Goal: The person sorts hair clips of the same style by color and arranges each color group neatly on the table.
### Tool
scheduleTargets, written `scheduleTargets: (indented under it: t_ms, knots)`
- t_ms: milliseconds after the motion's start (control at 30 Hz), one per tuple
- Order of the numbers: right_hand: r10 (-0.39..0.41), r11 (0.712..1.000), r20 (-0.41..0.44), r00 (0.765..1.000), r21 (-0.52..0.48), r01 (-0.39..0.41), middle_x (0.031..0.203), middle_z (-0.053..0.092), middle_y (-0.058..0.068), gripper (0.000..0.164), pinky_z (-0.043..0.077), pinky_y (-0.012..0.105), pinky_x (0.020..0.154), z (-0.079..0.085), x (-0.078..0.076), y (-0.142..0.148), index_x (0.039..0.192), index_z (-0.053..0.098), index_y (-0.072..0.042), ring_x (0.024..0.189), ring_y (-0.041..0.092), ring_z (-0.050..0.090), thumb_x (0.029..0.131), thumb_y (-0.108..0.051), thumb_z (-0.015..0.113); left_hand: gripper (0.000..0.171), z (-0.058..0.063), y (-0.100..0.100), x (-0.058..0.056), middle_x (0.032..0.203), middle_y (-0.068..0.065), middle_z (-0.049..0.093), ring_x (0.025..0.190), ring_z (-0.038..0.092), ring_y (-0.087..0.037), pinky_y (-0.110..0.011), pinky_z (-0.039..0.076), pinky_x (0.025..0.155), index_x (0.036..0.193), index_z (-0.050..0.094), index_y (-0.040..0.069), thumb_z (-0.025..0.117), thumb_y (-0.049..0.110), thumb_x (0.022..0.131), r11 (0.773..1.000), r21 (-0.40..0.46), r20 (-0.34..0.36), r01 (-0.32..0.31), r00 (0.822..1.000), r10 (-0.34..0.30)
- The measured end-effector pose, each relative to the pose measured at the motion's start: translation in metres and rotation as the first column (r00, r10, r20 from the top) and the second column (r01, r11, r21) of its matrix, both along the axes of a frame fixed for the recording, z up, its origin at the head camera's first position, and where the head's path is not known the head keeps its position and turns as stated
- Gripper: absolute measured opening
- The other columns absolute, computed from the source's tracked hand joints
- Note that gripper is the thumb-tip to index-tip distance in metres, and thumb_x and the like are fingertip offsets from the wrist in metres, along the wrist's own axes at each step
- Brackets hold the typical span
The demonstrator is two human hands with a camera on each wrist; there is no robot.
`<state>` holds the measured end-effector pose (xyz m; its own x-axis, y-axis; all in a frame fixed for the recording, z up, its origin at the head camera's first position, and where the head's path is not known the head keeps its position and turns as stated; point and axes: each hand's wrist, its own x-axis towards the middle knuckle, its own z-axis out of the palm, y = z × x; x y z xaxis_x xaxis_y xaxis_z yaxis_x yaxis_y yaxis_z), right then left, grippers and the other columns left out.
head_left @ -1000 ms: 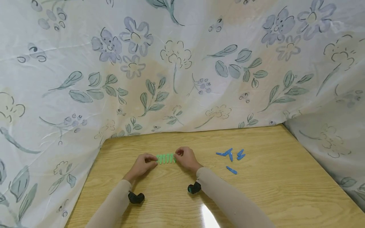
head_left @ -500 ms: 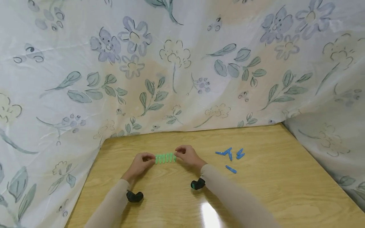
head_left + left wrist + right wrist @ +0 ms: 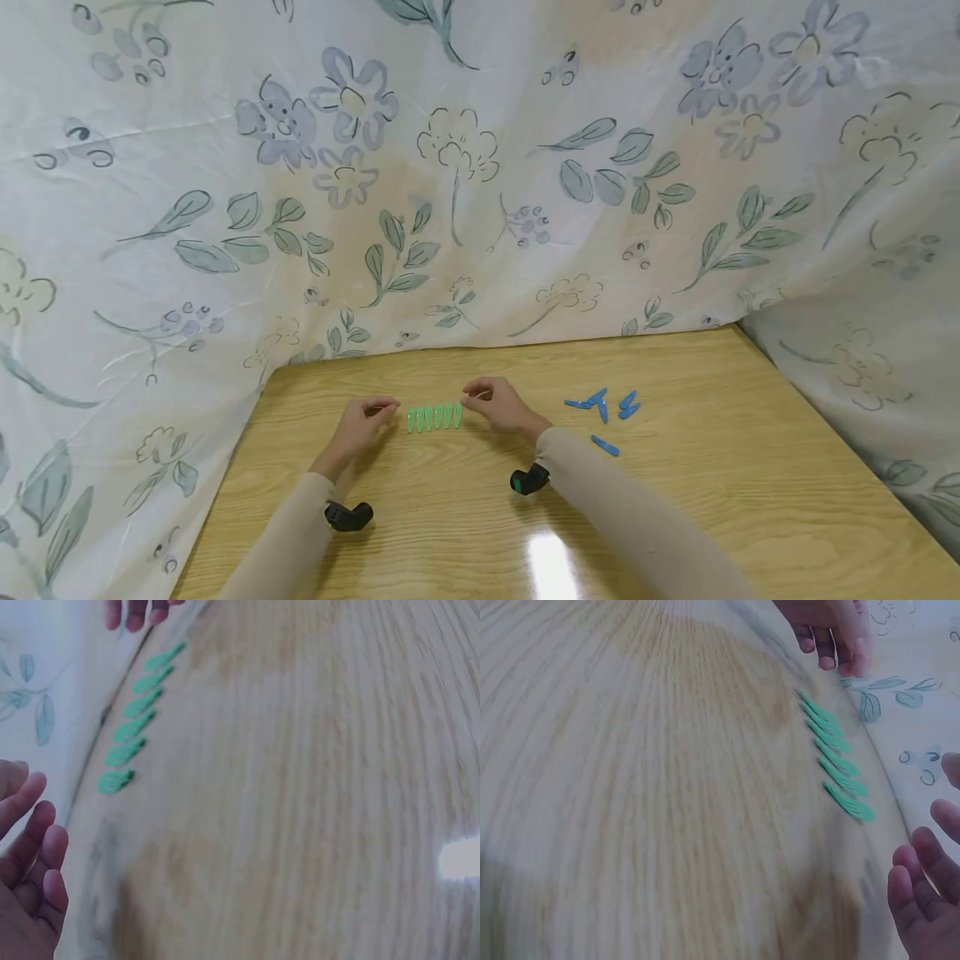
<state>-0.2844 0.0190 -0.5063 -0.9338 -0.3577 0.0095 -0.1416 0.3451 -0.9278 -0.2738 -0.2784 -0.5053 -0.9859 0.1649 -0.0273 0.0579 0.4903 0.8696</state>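
Several green snap hair clips (image 3: 429, 418) lie side by side in a short row on the wooden table, narrow ends toward the person. Just left of the row is my left hand (image 3: 356, 432), fingers loosely bent and holding nothing. My right hand (image 3: 501, 406) hovers by the row's right end, its fingertips close to the last clip; nothing is in its grasp. In the left wrist view, a gap separates the left hand (image 3: 30, 881) from the green clips (image 3: 126, 753). The right wrist view has the right hand (image 3: 930, 889) apart from the clips (image 3: 847, 804) too.
Blue hair clips lie loosely to the right: a touching group (image 3: 601, 402), a pair (image 3: 628, 406) and a single one (image 3: 605, 445) nearer the person. A floral cloth (image 3: 465, 250) hangs behind the wooden table (image 3: 720, 467) and along its sides.
My left hand has come away from the row's left end and moved left. My right hand has drawn slightly right, off the last green clip. The blue clips stay put.
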Motion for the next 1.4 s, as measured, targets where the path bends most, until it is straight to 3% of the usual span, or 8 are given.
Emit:
scheduleTargets:
  t_ms: [233, 467, 533, 767, 1100, 1400]
  knots:
    - [0.003, 1.000, -0.004, 1.000, -0.003, -0.003, 0.124, 0.067, 0.015, 0.035, 0.055, 0.036, 0.087, 0.009, 0.004, 0.006, 0.129, 0.064, 0.002, 0.105, 0.025, 0.065, 0.102, -0.020, 0.062, 0.032, 0.011, 0.003, 0.003, 0.129, -0.020, 0.065, 0.104, 0.062, -0.026, -0.032, 0.054, 0.078, 0.125, 0.069, -0.001, 0.057, 0.021, 0.105, 1.000, 0.013, 0.004, -0.019, 1.000, 0.019]
    - [0.022, 1.000, -0.040, 0.999, 0.013, -0.021, 0.124, 0.067, 0.016, 0.035, 0.054, 0.039, 0.091, 0.009, 0.005, 0.017, 0.128, 0.065, 0.002, 0.107, 0.026, 0.064, 0.102, -0.022, 0.062, 0.030, 0.018, 0.012, 0.009, 0.125, -0.018, 0.069, 0.097, 0.060, -0.009, -0.025, 0.051, 0.081, 0.120, 0.072, 0.000, 0.060, 0.022, 0.104, 0.999, -0.008, -0.054, -0.032, 0.998, 0.032]
    - [0.027, 1.000, -0.050, 0.998, 0.017, -0.026, 0.124, 0.067, 0.017, 0.035, 0.054, 0.040, 0.093, 0.009, 0.006, 0.020, 0.127, 0.065, 0.003, 0.108, 0.028, 0.064, 0.102, -0.021, 0.062, 0.030, 0.021, 0.016, 0.011, 0.124, -0.018, 0.069, 0.098, 0.061, -0.009, -0.023, 0.051, 0.081, 0.119, 0.072, 0.000, 0.060, 0.022, 0.103, 1.000, -0.004, -0.072, -0.028, 0.997, 0.028]
    - [0.046, 0.998, -0.087, 0.995, 0.048, -0.042, 0.124, 0.067, 0.017, 0.035, 0.053, 0.041, 0.091, 0.014, 0.012, 0.035, 0.128, 0.064, 0.003, 0.106, 0.027, 0.064, 0.102, -0.020, 0.061, 0.029, 0.024, 0.029, 0.017, 0.119, -0.017, 0.071, 0.103, 0.064, -0.018, -0.026, 0.051, 0.084, 0.117, 0.072, -0.001, 0.061, 0.022, 0.103, 0.999, 0.003, -0.118, 0.040, 0.992, -0.040]
    - [0.070, 0.995, -0.116, 0.991, 0.080, -0.061, 0.129, 0.065, 0.022, 0.037, 0.054, 0.037, 0.087, 0.018, 0.023, 0.053, 0.130, 0.064, 0.003, 0.105, 0.027, 0.065, 0.103, -0.023, 0.061, 0.024, 0.027, 0.042, 0.027, 0.114, -0.015, 0.073, 0.095, 0.063, -0.007, -0.024, 0.051, 0.076, 0.113, 0.074, 0.003, 0.060, 0.019, 0.103, 0.993, -0.044, -0.148, 0.111, 0.982, -0.117]
    - [0.055, 0.996, -0.141, 0.988, 0.078, -0.045, 0.129, 0.065, 0.023, 0.035, 0.053, 0.034, 0.084, 0.027, 0.036, 0.075, 0.128, 0.064, 0.003, 0.105, 0.028, 0.065, 0.103, -0.022, 0.061, 0.024, 0.032, 0.062, 0.039, 0.114, -0.016, 0.073, 0.089, 0.061, -0.004, -0.023, 0.049, 0.072, 0.113, 0.074, 0.001, 0.060, 0.017, 0.103, 0.990, -0.016, -0.136, 0.142, 0.980, -0.143]
